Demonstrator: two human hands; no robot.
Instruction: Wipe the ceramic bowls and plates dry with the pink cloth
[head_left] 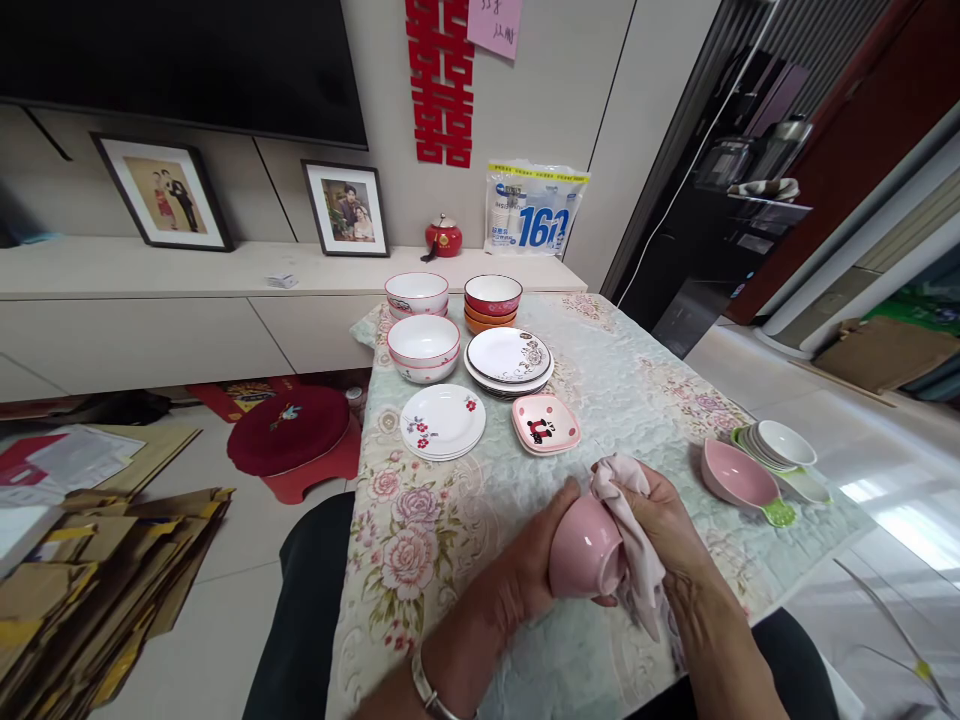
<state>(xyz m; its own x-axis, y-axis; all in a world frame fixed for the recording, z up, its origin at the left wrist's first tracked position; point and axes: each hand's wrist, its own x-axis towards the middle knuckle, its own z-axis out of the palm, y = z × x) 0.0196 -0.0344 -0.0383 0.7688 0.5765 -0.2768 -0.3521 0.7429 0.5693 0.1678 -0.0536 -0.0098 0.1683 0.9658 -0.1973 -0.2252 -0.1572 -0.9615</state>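
Observation:
A glossy pink bowl is tilted on its side above the table, its foot turned to the right. My left hand grips it from the left, with the thumb near the top. In my right hand is a pale pink cloth, bunched over the upper right of the bowl and hanging down beside it. The fingertips behind the bowl are mostly hidden. Just beyond my hands lie small square pink dishes with a cartoon print, stacked.
White flowered plates, round patterned plates, white bowls and red and orange bowls stand stacked on the flowered tablecloth. At right sit a pink handled bowl and white handled bowls. A red stool and flattened cardboard are at left.

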